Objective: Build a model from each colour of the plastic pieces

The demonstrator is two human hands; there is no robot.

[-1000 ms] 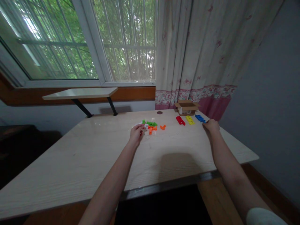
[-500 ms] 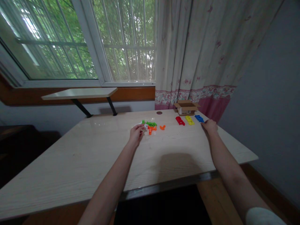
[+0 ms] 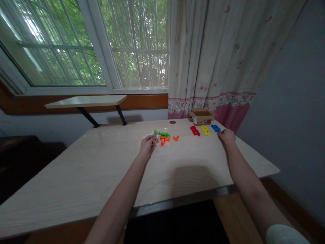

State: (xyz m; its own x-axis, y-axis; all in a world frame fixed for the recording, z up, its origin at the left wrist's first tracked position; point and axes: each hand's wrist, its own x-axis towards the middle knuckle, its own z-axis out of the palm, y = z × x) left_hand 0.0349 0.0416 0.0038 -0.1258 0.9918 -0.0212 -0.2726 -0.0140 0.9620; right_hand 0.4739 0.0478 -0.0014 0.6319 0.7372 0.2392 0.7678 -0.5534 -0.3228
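My left hand (image 3: 148, 146) is at the near side of a loose heap of plastic pieces, pinching a white plastic piece (image 3: 157, 137) between its fingers. Bright green pieces (image 3: 164, 134) and orange pieces (image 3: 163, 141) lie against those fingers, with a separate orange piece (image 3: 176, 138) just to the right. My right hand (image 3: 227, 137) rests on the tabletop, holding nothing. Its fingertips are beside a blue plastic piece (image 3: 215, 128). A yellow piece (image 3: 205, 130) and a red piece (image 3: 195, 130) lie further left in a row.
The pale wood-grain table (image 3: 76, 173) has its far edge below a small open cardboard box (image 3: 202, 117) and a round dark hole (image 3: 172, 122). Beyond it are a white shelf (image 3: 86, 100), a barred window (image 3: 137, 44) and a floral curtain (image 3: 210, 61).
The view has shifted slightly over the last second. Both hands stay almost where they were, and I see no piece clearly moved.
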